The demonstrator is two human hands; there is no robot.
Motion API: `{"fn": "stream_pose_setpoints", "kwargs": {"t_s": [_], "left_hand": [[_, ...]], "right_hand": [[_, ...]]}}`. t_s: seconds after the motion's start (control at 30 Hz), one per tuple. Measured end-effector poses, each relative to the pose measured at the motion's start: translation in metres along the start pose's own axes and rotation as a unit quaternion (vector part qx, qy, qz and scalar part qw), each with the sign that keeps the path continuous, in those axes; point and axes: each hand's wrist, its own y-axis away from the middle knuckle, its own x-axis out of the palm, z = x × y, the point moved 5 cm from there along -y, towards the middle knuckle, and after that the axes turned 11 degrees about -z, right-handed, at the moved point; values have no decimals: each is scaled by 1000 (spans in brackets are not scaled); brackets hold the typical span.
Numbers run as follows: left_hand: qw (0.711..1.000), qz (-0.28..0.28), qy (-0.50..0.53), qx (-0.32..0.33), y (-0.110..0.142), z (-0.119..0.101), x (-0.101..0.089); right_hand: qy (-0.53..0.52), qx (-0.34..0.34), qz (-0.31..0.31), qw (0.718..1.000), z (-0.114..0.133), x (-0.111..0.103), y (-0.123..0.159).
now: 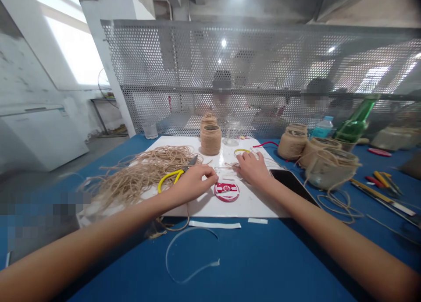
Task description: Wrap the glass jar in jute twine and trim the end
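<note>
My left hand [199,182] hovers above the white board [200,207], its thumb and fingers pinched together; what lies between them, if anything, is too small to make out. Just right of its fingertips is a round red-and-white lid [226,191]. Yellow-handled scissors [171,175] lie behind the left wrist, against a loose pile of jute twine [154,164]. My right hand [252,167] reaches down to the board with its fingers bent and apart, near a yellow ring [241,151] and some thin strands. A dark-screened phone [292,184] lies partly under my right forearm.
Twine-wrapped jars [211,140] and a clear glass jar [232,133] stand at the back. More wrapped jars [292,145], a green bottle [355,122] and pens [383,197] crowd the right. White strips [215,225] and a curled clear strip [167,254] lie in front. A perforated metal screen [184,74] rises behind.
</note>
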Motion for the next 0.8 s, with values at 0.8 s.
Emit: {"fn": "stream_pose_setpoints", "kwargs": {"t_s": [0.8], "left_hand": [[990, 86, 57, -99, -5, 11, 20]], "right_hand": [[-295, 15, 132, 946, 14, -38, 25]]}}
